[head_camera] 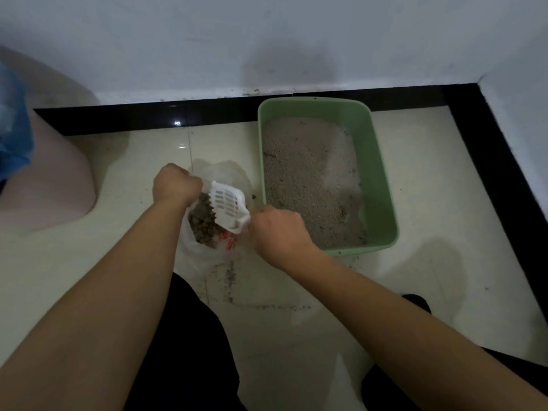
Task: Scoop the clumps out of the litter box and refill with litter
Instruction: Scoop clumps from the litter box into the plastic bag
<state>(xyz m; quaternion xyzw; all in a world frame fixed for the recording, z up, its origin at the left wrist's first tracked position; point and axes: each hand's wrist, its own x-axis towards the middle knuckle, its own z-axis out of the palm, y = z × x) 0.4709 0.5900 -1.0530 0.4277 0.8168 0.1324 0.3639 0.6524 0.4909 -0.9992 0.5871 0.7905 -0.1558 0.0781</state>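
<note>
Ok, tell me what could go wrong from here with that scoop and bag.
The plastic bag is open only where the left hand holds its rim; if that slips, it may sag and spill the clumps. The scoop in the right hand tilts near the bag's edge, so bits could fall onto the floor, where grains already lie.

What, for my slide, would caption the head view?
Right hand holds white scoop over bag of clumps gripped by left hand, beside green litter box.
</note>
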